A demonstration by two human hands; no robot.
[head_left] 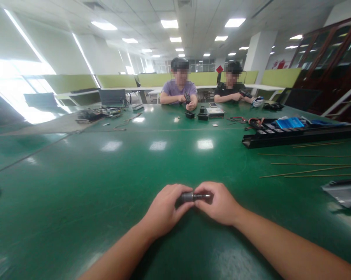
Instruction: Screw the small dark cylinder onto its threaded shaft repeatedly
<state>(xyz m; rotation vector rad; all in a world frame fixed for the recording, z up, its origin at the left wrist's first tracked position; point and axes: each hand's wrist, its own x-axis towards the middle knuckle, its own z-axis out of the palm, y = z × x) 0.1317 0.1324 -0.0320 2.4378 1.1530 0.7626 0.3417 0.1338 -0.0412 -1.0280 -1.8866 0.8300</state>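
Note:
Just above the green tabletop, a dark metal cylinder with a thin shiny shaft (188,197), looking like a drill chuck with a bit, lies sideways between my two hands. My left hand (166,206) is closed around the thick end, thumb and fingers pinching it. At the collar where the shaft begins, the thumb and fingertips of my right hand (219,202) grip the same part. The shaft points right, toward my right palm. Part of the thick end is hidden by my left fingers.
Thin brass-coloured rods (306,164) lie to the right, near a metal plate (343,193). Beyond them stands a long black channel (298,137) with a blue packet (289,123). Across the table (128,163), two people handle dark tools near small black boxes (202,114).

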